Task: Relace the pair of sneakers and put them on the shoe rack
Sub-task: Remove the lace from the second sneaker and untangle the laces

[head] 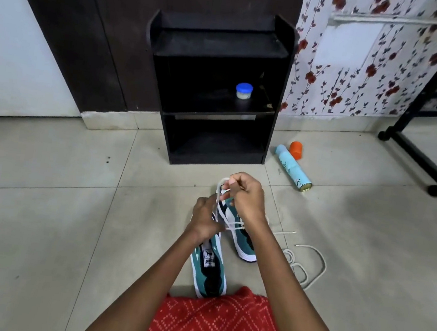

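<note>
Now your right hand (pixel 246 196) pinches a white lace (pixel 223 183) above the sneakers (pixel 209 267) on the floor (pixel 39 226) before the shoe rack (pixel 221 47), left hand (pixel 205 216) gripping it lower; uneven tugging could unthread an eyelet.

Even indoor light, soft shadows, wide-angle edge distortion

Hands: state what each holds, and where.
Right hand pinches the white lace at its raised loop; left hand grips the same lace lower down.
</note>
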